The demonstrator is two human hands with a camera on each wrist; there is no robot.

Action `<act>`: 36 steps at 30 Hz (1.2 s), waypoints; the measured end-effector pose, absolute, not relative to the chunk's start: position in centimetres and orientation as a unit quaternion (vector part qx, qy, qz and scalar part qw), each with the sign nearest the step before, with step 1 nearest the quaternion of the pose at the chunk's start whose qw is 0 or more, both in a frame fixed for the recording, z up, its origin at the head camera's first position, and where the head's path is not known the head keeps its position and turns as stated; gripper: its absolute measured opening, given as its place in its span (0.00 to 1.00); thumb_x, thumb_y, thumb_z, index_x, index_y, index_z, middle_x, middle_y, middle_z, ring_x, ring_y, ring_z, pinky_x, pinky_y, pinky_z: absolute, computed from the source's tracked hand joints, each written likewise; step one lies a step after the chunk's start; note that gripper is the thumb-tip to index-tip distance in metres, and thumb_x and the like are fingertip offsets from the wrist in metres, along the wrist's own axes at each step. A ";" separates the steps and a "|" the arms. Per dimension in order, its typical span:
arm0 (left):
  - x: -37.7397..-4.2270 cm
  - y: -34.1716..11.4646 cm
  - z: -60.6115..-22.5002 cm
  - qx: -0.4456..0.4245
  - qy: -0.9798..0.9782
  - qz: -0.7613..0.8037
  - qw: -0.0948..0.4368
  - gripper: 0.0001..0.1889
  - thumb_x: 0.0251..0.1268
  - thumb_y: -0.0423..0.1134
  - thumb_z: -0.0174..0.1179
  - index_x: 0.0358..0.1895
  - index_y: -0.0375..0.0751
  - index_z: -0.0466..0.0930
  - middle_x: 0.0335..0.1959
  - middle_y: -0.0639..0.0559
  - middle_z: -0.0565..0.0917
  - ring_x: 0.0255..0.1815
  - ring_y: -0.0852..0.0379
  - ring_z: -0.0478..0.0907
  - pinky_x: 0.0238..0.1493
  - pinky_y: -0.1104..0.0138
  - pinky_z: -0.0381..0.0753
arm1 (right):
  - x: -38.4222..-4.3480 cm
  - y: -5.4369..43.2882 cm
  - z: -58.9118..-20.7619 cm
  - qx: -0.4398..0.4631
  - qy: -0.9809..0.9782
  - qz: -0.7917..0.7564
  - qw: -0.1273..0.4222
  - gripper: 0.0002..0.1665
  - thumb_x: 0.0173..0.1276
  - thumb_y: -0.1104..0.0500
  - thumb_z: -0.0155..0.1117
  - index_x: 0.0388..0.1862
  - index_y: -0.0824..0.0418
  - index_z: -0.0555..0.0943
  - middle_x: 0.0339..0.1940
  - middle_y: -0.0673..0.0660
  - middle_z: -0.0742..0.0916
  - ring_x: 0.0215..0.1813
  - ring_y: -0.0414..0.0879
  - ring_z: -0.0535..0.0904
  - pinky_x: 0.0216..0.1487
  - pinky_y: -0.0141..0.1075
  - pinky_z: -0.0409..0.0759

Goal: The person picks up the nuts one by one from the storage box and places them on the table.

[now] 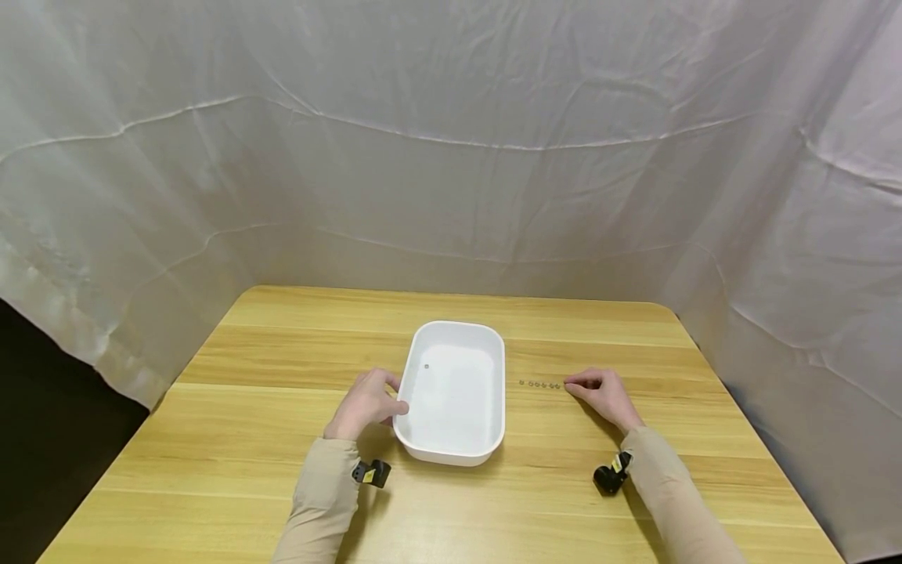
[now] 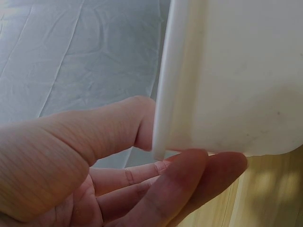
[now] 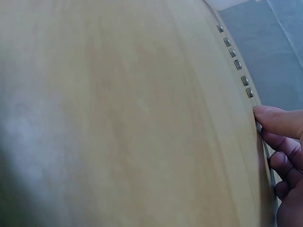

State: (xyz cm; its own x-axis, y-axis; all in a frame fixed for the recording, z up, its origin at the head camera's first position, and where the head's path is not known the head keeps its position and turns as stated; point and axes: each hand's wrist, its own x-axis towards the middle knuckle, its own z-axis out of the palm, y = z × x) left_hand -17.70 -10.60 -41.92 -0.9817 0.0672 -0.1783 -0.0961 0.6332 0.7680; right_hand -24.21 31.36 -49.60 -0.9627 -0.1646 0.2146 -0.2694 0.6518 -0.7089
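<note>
A white plastic tub (image 1: 454, 458) with rounded corners sits on the table, and one small metal nut (image 1: 426, 366) lies inside it. My left hand (image 1: 368, 403) grips the tub's near left side, thumb over the rim and fingers beneath it in the left wrist view. To the right of the tub, several small metal nuts (image 1: 537, 385) form a row on the wood; they also show as a line of nuts (image 3: 237, 64) in the right wrist view. At the row's right end my right hand (image 1: 599, 395) pinches with thumb and forefinger at a small nut, mostly hidden by the fingertips.
The light wooden table (image 1: 268, 470) extends around the tub and both hands. Pale grey curtains (image 1: 451, 196) hang behind it and along the sides. A black camera (image 1: 372, 473) is strapped to the left wrist and another camera (image 1: 611, 474) to the right.
</note>
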 end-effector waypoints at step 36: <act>-17.7 -10.6 -42.0 -0.006 0.899 0.427 0.093 0.15 0.51 0.26 0.65 0.45 0.26 0.84 0.40 0.36 0.86 0.22 0.55 0.84 0.29 0.64 0.89 | -24.2 30.9 -49.3 0.044 -0.906 0.418 0.046 0.23 0.72 0.49 0.63 0.57 0.63 0.84 0.53 0.63 0.88 0.44 0.38 0.80 0.48 0.30 0.79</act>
